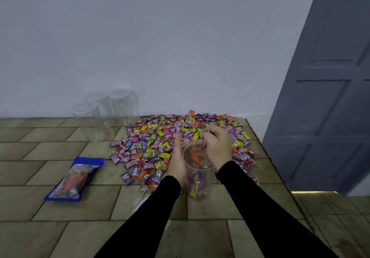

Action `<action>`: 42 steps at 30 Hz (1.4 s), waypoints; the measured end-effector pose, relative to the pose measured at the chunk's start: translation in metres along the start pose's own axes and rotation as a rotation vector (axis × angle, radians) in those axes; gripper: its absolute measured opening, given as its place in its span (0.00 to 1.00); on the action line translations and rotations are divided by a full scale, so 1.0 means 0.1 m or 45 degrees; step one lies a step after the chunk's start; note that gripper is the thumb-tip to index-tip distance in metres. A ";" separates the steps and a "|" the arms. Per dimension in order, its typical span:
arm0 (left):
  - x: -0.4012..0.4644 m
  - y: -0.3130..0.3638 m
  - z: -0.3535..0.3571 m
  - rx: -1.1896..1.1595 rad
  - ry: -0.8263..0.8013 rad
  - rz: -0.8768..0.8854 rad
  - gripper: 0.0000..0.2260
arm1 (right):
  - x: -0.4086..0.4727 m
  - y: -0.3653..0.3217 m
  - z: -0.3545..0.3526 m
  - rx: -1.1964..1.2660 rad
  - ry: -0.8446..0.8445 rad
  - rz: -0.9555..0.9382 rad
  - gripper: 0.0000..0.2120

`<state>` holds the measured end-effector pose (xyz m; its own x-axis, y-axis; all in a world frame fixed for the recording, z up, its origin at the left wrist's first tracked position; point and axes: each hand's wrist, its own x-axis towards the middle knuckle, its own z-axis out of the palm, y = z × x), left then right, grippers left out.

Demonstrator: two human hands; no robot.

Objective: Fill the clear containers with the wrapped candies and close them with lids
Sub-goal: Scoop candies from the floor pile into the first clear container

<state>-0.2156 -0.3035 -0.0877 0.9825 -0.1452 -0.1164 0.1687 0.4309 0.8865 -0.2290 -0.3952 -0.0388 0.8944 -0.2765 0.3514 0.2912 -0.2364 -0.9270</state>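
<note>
Three faint clear containers (104, 113), blurred.

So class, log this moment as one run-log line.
left hand holds clear container | right hand drops candies | candy pile remains | no lid

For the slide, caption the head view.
Left hand steadies a clear container while right hand drops in wrapped candies.
</note>
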 end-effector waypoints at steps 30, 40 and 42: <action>-0.06 0.48 0.05 0.629 -0.011 0.332 0.16 | 0.18 0.21 -0.38 0.287 0.050 0.160 0.12; -0.20 0.13 1.21 1.508 -0.206 0.748 0.13 | 0.46 1.03 -1.09 -0.020 0.196 0.405 0.09; -0.14 -0.18 1.24 1.556 -0.254 0.618 0.14 | 0.51 1.17 -1.20 -0.139 0.160 0.425 0.09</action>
<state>-0.2423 -0.4198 -0.0461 0.8767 -0.3774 0.2983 -0.4749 -0.5810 0.6610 -0.1899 -0.5485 -0.1134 0.8835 -0.4656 0.0514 -0.0537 -0.2096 -0.9763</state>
